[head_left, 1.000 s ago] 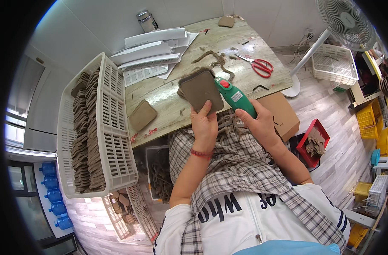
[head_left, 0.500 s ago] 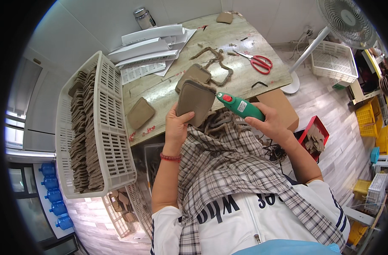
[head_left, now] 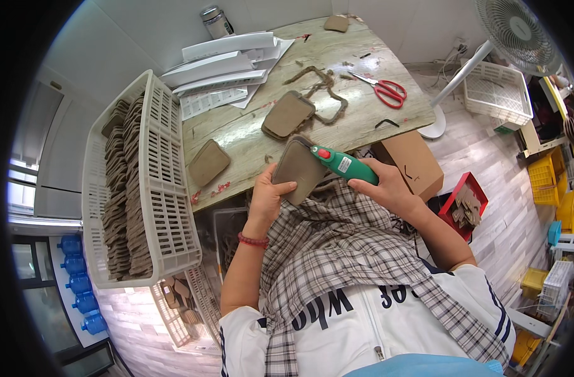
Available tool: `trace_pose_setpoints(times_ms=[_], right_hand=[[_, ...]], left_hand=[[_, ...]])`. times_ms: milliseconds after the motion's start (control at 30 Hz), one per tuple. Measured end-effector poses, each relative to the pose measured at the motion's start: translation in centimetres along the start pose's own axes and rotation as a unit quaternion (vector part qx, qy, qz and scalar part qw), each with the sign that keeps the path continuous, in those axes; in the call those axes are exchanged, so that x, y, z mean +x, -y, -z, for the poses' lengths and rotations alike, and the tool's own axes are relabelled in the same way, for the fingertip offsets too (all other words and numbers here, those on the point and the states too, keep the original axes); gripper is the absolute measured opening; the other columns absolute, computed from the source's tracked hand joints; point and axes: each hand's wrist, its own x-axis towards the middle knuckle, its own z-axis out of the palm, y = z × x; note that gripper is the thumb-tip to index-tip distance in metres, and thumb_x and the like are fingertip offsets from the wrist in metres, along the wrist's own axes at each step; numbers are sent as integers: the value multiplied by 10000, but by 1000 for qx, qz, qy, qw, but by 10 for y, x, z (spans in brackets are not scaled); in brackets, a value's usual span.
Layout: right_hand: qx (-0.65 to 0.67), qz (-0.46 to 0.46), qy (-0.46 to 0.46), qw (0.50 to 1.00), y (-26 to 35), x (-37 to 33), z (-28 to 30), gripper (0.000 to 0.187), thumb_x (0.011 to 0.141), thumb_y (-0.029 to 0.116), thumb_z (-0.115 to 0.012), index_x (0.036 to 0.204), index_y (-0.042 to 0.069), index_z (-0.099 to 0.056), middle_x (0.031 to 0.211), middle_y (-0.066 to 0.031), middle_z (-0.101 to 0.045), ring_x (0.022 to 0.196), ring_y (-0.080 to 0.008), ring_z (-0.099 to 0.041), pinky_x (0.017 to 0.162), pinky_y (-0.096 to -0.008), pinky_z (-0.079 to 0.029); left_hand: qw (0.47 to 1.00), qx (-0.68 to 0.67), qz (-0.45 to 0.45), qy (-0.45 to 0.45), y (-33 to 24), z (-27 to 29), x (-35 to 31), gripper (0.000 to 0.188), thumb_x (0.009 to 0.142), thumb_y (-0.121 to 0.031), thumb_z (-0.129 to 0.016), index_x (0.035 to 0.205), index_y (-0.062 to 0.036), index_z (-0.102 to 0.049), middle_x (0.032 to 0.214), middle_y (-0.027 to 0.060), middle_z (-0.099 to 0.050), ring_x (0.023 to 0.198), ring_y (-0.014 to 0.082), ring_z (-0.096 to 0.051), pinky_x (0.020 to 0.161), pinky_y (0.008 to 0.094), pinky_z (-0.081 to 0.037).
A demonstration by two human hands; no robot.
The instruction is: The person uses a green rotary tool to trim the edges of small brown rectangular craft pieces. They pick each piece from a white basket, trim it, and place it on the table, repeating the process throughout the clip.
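Head view: a brown moulded pulp tray [head_left: 297, 168] is held above the near edge of the wooden table [head_left: 362, 116], over the lap.
Left hand [head_left: 266, 196]: closed on the tray's lower edge, thumb across its face, fingers hidden behind.
Right hand [head_left: 387, 188]: wrapped around the body of a green handheld trimming tool [head_left: 341, 164], whose tip is set at the tray's upper right corner.
Risk, slip: the tool tip could be judged likely to skid off the corner toward the left thumb, since the tray is gripped just beside the working edge.
Risk, tear: the thin tray could be bent or torn if it is pressed while supported by one hand only.
Table: two more pulp trays [head_left: 288, 114] [head_left: 208, 163] are laid flat, with a curl of trimmed brown strips [head_left: 324, 94] and red-handled scissors [head_left: 387, 91] beyond.
White crate [head_left: 167, 188]: stood at the table's left end, filled with rows of stacked pulp trays.
Red bin [head_left: 453, 201]: set on the floor at the right, holding brown offcuts.
White basket [head_left: 497, 94]: placed by the fan stand; contents cannot be told.
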Motion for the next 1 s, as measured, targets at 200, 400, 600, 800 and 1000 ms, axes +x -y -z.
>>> trace_pose_setpoints(times_ms=[200,400,600,800,1000], right_hand=[[64,-40,37,996,1,7,0,442,825,349,-735,1090,11,-630,788,-100,-662,681,-149,-633,649,-289,-500],[69,-88,117,987,1,6,16,409,850,295,-715,1115,0,-617,768,-32,-625,626,-70,-544,578,-244,-457],[74,-119,159,977,4,1,17,460,836,346,-723,1112,-8,-624,771,-61,-634,685,-105,-595,634,-270,-484],[40,-62,159,985,-7,0,9,479,828,316,-733,1154,-11,-605,805,-69,-638,698,-121,-594,645,-279,-487],[-6,-24,152,988,-3,1,5,474,824,298,-736,1153,-15,-599,831,-98,-654,733,-153,-611,695,-309,-496]], left_hand=[[998,38,54,25,-9,9,-4,583,742,128,-650,1297,58,-487,1101,109,-651,934,169,-649,819,281,-531],[978,167,118,29,-38,29,-4,422,766,78,-639,1176,24,-552,1085,75,-630,976,145,-591,847,279,-480],[994,100,-29,-45,-38,38,-7,183,809,30,-681,983,-10,-637,887,45,-688,771,111,-640,718,251,-523],[991,91,-64,-69,-25,39,-7,143,809,11,-693,947,-2,-658,855,53,-695,743,110,-643,695,244,-526],[991,114,-41,-58,-21,26,-9,128,808,-2,-700,927,-2,-656,832,48,-690,709,98,-636,656,234,-523]])
